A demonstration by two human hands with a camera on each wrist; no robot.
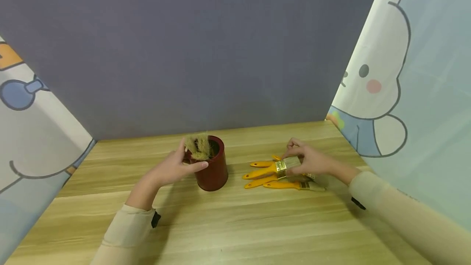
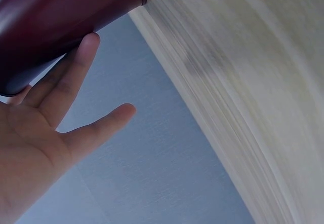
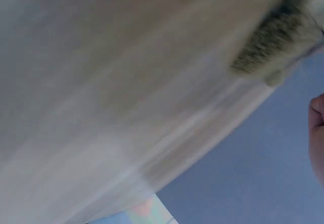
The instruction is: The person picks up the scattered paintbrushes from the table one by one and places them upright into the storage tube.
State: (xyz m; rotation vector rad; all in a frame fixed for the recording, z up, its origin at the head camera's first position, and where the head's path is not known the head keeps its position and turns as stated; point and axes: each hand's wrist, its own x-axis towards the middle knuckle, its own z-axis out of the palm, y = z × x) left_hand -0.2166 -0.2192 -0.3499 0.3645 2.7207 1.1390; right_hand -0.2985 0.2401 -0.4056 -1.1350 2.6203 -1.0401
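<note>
A dark red cup (image 1: pixel 214 171) stands on the wooden table (image 1: pixel 235 224) with bristly brush heads (image 1: pixel 198 146) sticking out of its top. My left hand (image 1: pixel 192 155) rests against the cup's left side. In the left wrist view its fingers (image 2: pixel 66 82) lie straight, one tip touching the cup (image 2: pixel 50 16). To the right, my right hand (image 1: pixel 295 160) pinches a yellow-handled paintbrush (image 1: pixel 270 167) at its metal band and bristles, low over the table. Other yellow paintbrushes (image 1: pixel 285 184) lie flat beside and under it. The right wrist view is blurred, with bristles (image 3: pixel 273 41) at the top right.
A grey wall (image 1: pixel 206 52) closes the back of the table. Cartoon-printed sheets hang at the left (image 1: pixel 29 134) and the right (image 1: pixel 404 93). Bare wood (image 1: pixel 257 232) stretches from the cup and brushes to the near edge.
</note>
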